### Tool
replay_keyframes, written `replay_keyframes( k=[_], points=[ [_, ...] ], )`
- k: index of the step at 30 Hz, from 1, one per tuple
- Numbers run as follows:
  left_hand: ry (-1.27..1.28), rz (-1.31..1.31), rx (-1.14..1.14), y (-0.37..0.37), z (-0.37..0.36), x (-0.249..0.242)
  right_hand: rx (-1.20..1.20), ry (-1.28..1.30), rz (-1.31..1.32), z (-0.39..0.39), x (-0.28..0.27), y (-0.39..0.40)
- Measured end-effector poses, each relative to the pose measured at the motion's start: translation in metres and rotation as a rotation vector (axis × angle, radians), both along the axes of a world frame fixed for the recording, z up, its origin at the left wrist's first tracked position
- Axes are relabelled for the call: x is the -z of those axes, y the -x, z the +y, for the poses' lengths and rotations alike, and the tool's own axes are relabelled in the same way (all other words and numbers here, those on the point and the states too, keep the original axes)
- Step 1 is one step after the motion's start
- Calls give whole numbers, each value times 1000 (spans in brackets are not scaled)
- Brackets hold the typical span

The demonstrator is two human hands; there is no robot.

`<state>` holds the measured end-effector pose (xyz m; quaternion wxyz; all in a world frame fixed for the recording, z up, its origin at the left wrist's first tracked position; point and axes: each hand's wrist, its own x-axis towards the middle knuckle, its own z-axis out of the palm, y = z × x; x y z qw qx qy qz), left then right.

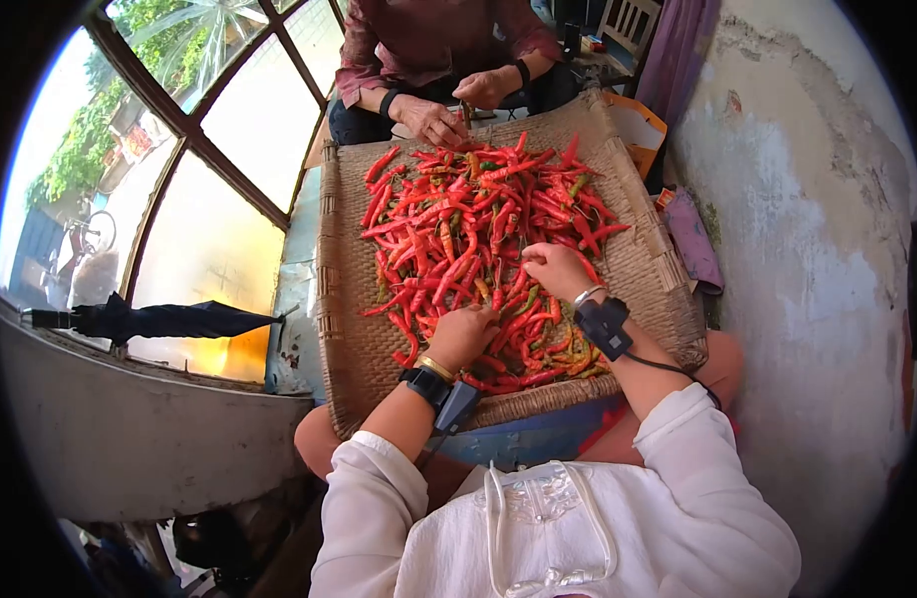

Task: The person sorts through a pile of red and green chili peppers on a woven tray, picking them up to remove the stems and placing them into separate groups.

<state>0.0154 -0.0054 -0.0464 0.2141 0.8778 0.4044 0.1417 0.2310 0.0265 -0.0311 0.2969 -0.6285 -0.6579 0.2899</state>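
Observation:
A heap of red chili peppers (458, 219), some of them orange or green, lies on a woven tray (354, 349). At the near side of the heap, my left hand (461, 336) is closed, with what looks like a chili pepper (483, 290) at its fingertips. My right hand (558, 270) is a little farther out and to the right, thumb and fingers pinched together over the peppers. Whatever is between those fingertips is too small to make out. Paler, yellowish peppers (573, 354) lie near the tray's front edge, below my right hand.
Across the tray sits another person in a dark red shirt (418, 45), both hands (433, 118) at the heap's far edge. A folded dark umbrella (179, 319) lies along the windowsill at left. A rough plaster wall (797, 279) stands close on the right.

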Motion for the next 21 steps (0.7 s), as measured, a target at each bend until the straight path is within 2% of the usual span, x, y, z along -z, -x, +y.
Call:
replay_keyframes(
  k=[3,6,8,9,12,14,16,17,18,20,21],
  points=[
    [-56,30,18,-2,-5,-5,-70,-213,-484,-14,13,22],
    [-61,80,54,0,-2,-1,-147,-261,-596,-16,26,22],
    [-11,104,59,1,-2,-1,-153,-216,-593,-12,28,16],
    [39,196,47,-1,-2,-7,-164,-157,-589,-12,25,14],
    [-35,135,36,-1,-3,-10,-167,-248,-582,-18,18,5],
    [-58,21,-27,-6,-6,-17,-153,-344,-519,-21,15,3],
    [-109,-214,-195,-12,-8,-22,-203,-422,-447,-30,-8,12],
    [-118,-289,-204,-14,-5,-19,-233,-474,-449,-33,-17,16],
    [-108,-288,-203,-13,-5,-15,-232,-464,-449,-37,-22,20],
    [87,-128,-44,-9,3,-10,-341,-306,-470,-37,-31,24],
    [140,-247,-42,-9,-1,-9,-300,-358,-487,-33,-29,22]
  ],
)
